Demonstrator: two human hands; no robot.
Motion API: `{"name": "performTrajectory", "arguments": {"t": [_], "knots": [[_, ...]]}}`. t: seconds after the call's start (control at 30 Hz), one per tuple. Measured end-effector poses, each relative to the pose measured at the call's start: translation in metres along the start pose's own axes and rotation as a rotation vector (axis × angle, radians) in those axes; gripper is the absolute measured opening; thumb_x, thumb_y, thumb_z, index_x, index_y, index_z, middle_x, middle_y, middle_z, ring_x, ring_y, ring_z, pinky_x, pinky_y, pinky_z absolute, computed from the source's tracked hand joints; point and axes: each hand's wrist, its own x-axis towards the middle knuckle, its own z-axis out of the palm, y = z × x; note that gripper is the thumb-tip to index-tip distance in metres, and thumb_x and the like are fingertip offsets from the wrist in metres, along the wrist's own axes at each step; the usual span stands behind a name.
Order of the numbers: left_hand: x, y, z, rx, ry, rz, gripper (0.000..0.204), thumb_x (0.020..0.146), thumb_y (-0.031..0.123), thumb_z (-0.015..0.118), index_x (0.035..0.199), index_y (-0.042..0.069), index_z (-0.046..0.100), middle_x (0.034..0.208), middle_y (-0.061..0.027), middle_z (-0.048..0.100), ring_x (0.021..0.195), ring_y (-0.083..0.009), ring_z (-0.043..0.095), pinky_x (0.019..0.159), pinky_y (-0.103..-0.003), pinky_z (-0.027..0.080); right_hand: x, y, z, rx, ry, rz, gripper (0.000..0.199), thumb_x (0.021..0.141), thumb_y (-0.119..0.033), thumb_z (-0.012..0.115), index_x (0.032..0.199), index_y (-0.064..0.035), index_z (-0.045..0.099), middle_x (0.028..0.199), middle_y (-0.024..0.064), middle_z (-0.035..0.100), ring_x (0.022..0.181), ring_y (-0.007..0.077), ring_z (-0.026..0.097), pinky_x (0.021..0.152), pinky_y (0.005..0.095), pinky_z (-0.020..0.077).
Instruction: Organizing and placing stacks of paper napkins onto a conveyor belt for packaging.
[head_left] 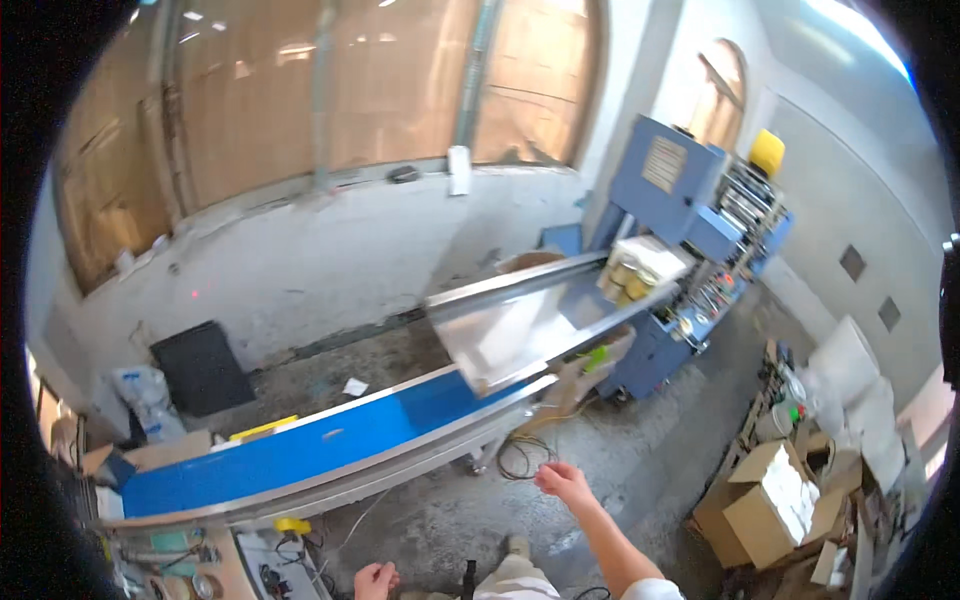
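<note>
My right hand (563, 482) reaches forward over the concrete floor, its fingers curled in with nothing seen in them. It is nearest to the end of a long conveyor with a blue belt (330, 445), apart from it. My left hand (376, 580) is low at the bottom edge, fingers loosely closed and holding nothing visible. A shiny metal chute (520, 325) slopes above the belt's right end. At the chute's upper end, a pale bundle with yellowish rolls (635, 275) sits by a blue machine (665, 180).
Coiled hose or cable (520, 457) lies on the floor below the chute. An open cardboard box (765, 505) stands at the right among scrap and white sacks. A bench with tools and tape rolls (180, 575) is at lower left. A black panel (203, 367) leans at the wall.
</note>
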Motion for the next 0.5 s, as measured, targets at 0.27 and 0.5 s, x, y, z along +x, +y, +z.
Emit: {"name": "performTrajectory", "arguments": {"t": [0.27,0.5], "knots": [[0.070,0.125,0.316,0.157,-0.297,0.256,0.021,0.088,0.011,0.070,0.105,-0.001,0.066,0.084,-0.0046,0.069,0.070,-0.0119,0.065,0.062,-0.027,0.053,-0.019,0.103,-0.294,0.149,0.241,0.140,0.037,0.093,-0.025,0.067,0.119,0.0021,0.062,0.099,0.0088,0.070,0.088,0.0148,0.067,0.076,0.0281,0.0536],[0.099,0.211,0.543,0.142,-0.633,0.220,0.020,0.094,0.018,0.066,0.106,0.001,0.065,0.079,-0.0019,0.066,0.066,-0.0080,0.060,0.058,-0.024,0.048,0.011,0.095,-0.440,0.237,0.405,0.097,0.031,0.094,-0.018,0.065,0.115,0.0045,0.061,0.099,0.0098,0.069,0.087,0.0148,0.066,0.077,0.0275,0.0543]]}}
